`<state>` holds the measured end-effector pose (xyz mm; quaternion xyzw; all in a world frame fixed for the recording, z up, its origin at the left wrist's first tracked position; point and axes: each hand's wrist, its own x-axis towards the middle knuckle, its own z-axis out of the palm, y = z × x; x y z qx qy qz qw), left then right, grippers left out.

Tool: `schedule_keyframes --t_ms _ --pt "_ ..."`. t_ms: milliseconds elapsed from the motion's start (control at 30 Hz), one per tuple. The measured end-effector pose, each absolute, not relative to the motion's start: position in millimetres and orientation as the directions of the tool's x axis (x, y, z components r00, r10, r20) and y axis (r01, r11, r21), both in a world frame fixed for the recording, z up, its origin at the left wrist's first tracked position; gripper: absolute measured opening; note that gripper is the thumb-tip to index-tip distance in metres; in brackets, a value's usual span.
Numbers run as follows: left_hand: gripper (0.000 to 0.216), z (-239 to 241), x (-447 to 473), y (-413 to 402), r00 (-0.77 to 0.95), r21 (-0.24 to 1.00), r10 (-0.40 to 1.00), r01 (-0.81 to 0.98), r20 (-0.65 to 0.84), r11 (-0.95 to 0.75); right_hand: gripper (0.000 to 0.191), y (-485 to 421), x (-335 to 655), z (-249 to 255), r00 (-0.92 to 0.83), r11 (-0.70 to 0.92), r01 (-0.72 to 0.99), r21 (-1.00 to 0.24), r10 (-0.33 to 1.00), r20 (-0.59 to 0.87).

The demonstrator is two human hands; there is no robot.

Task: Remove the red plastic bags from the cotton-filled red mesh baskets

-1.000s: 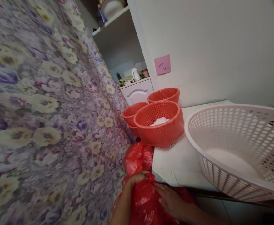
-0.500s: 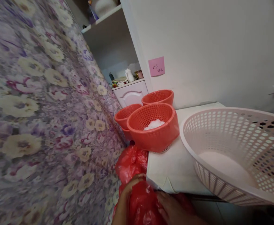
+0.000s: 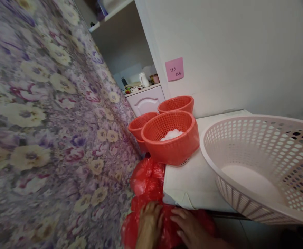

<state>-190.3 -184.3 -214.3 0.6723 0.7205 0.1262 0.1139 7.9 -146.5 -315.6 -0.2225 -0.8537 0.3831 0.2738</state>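
Floral bedding (image 3: 50,114) fills the left side, and a white counter (image 3: 190,183) carries three red baskets (image 3: 170,138) and a pale basket (image 3: 265,166). Below the counter's near corner, wedged against the bed, sits a red plastic bag (image 3: 147,180). Left hand (image 3: 149,221) and right hand (image 3: 190,226) press flat on it, fingers spread, gripping nothing. It looks thin, crinkly and slippery, probably light; bunched folds would likely offer the surest hold.
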Motion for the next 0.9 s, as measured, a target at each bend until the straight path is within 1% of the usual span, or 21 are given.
schedule_keyframes --t_ms 100,200,300,367,433,500,533,600,667,700,767,833,900 --pt "0.046 -233 -228 -179 -0.194 0.347 0.98 0.923 0.043 0.167 0.052 -143 20 -338 -0.715 0.544 0.154 -0.825 0.637 0.287" --pt "0.046 -247 -260 -178 -0.302 0.386 0.951 0.887 0.069 0.254 0.044 -140 38 -361 -0.687 0.511 0.146 -0.847 0.668 0.285" --pt "0.046 -253 -276 -187 -0.373 0.437 0.925 0.845 0.072 0.307 0.04 -138 58 -372 -0.653 0.483 0.128 -0.866 0.698 0.293" --pt "0.045 -251 -280 -196 -0.391 0.461 0.917 0.829 0.074 0.316 0.039 -138 70 -364 -0.629 0.462 0.112 -0.88 0.718 0.298" --pt "0.044 -240 -277 -202 -0.395 0.456 0.911 0.836 0.119 0.303 0.037 -137 78 -342 -0.622 0.459 0.128 -0.879 0.727 0.289" --pt "0.046 -224 -269 -202 -0.393 0.42 0.896 0.863 0.205 0.282 0.034 -136 79 -312 -0.668 0.507 0.236 -0.829 0.704 0.241" --pt "0.049 -214 -263 -200 -0.387 0.394 0.888 0.878 0.248 0.273 0.034 -135 76 -298 -0.68 0.525 0.257 -0.811 0.695 0.234" --pt "0.053 -198 -248 -188 -0.348 0.34 0.892 0.908 0.29 0.244 0.033 -131 67 -280 -0.652 0.569 0.266 -0.778 0.701 0.289" --pt "0.052 -190 -232 -172 -0.27 0.298 0.93 0.935 0.251 0.191 0.033 -125 55 -277 -0.612 0.596 0.241 -0.766 0.706 0.356" --pt "0.05 -190 -224 -163 -0.229 0.287 0.952 0.943 0.201 0.166 0.034 -121 49 -280 -0.598 0.603 0.221 -0.766 0.704 0.382" --pt "0.042 -196 -215 -150 -0.174 0.293 0.983 0.944 0.051 0.152 0.034 -113 39 -290 -0.589 0.602 0.188 -0.776 0.701 0.402" --pt "0.036 -207 -214 -141 -0.156 0.326 0.981 0.927 -0.115 0.185 0.031 -105 32 -298 -0.585 0.565 0.187 -0.804 0.722 0.371" --pt "0.037 -217 -219 -136 -0.157 0.364 0.959 0.901 -0.235 0.236 0.027 -97 29 -300 -0.582 0.496 0.209 -0.843 0.755 0.3"
